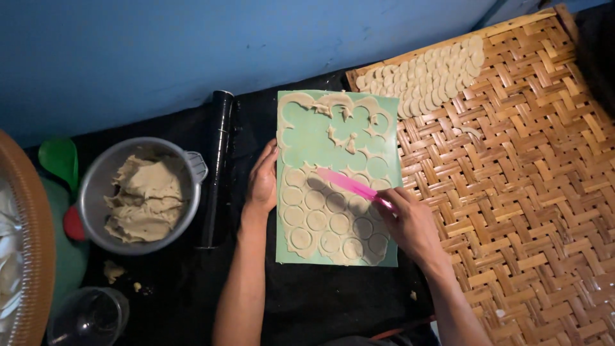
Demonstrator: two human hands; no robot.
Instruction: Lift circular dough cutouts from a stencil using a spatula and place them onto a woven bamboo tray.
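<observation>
a wide woven bamboo tray [525, 192] fills the right side, with rows of cut dough discs [426, 74] overlapping along its far edge. left of it, on black cloth, lies a green cutting mat [307, 131] under a thin sheet of rolled dough [333, 224] scored into circles; the far half is already lifted, leaving ragged scraps. further left sit a metal bowl [192, 163] of lumpy dough and a dark rolling pin [218, 166]. the left hand [262, 182] lies flat and open on the mat's left edge. the right hand [410, 221] is closed around a flat pink spatula [349, 184], its blade over the discs. the discs look soft, thin, light and easily torn, so probably best lifted from beneath the edge.
</observation>
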